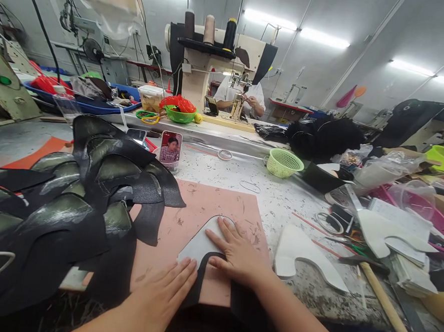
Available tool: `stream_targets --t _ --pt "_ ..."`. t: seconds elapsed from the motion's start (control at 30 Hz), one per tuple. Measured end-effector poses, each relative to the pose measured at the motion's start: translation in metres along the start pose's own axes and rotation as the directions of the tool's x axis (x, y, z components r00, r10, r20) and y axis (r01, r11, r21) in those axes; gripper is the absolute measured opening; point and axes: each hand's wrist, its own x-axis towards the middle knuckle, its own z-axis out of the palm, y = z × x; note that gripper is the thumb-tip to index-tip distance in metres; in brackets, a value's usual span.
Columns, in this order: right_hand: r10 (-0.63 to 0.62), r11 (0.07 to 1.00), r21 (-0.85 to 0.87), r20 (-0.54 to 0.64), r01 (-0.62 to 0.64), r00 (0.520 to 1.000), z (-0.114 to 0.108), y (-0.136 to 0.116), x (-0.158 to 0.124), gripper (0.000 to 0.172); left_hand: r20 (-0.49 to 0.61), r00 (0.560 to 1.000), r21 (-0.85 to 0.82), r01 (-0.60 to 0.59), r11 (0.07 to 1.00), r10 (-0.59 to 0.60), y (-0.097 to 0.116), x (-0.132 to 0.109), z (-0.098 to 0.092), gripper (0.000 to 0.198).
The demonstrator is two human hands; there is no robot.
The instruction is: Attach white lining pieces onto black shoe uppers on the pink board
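My left hand (pixel 164 285) lies flat with its fingers stretched out, the tips on the lower left edge of a pale grey-white curved piece (pixel 204 237). My right hand (pixel 241 252) presses on the same piece from the right, fingers spread. Under and around the pale piece shows a black arch-shaped piece (pixel 196 284), partly covered by my hands. Both pieces rest on a pink board (pixel 238 202). To the left is a heap of black curved pieces (pixel 120 172) with shiny, greenish patches. Right of the board lies a stack of white curved pieces (pixel 290 248).
A phone (pixel 171 148) stands propped behind the board. A light green basket (pixel 282 164) sits at the table's back. A hammer (pixel 384 301), another white piece (pixel 376 230) and assorted tools crowd the right. Beyond, a person (pixel 258 98) works at a sewing machine (pixel 193 79).
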Motion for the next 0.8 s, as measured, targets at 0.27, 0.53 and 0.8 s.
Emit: stream_targets --t 0.27,0.53,0.8 --pt "0.126 0.983 -0.095 -0.252 -0.154 0.959 0.010 -0.062 0.024 0.019 -0.211 0.977 0.089 0.033 0.996 -0.013 0.008 -0.029 0.020 0.069" --pt "0.175 0.968 0.195 -0.087 -0.156 0.981 0.012 -0.099 0.017 0.005 -0.250 0.968 0.067 0.032 0.997 -0.014 0.015 -0.030 0.009 0.056" --pt "0.220 0.965 0.161 -0.050 -0.209 0.974 0.006 -0.101 0.026 0.011 -0.283 0.959 0.118 0.071 0.990 -0.035 0.019 -0.028 0.028 0.052"
